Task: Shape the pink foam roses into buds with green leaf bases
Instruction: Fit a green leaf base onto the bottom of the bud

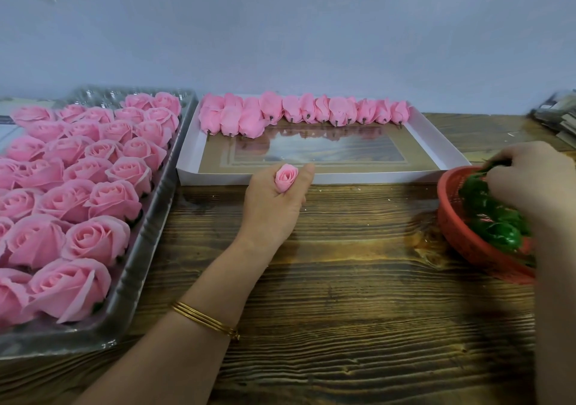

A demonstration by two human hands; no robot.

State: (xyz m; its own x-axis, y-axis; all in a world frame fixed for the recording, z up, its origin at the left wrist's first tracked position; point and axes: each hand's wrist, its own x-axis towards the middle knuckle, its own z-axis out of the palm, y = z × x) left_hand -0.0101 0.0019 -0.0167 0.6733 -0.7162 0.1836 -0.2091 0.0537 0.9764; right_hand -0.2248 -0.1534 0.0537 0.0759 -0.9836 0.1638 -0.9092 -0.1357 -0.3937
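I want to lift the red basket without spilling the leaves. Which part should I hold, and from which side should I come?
Probably take the red basket by its rim on the near-left side, coming from the bare wooden table. The rim there is exposed, while the right hand covers the far part and the green leaves fill the inside. It looks tilted, so support it underneath.

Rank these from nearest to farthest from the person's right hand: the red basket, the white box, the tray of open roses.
From the right hand:
1. Red basket, right under it.
2. White box, just left of it.
3. Tray of open roses, far left.
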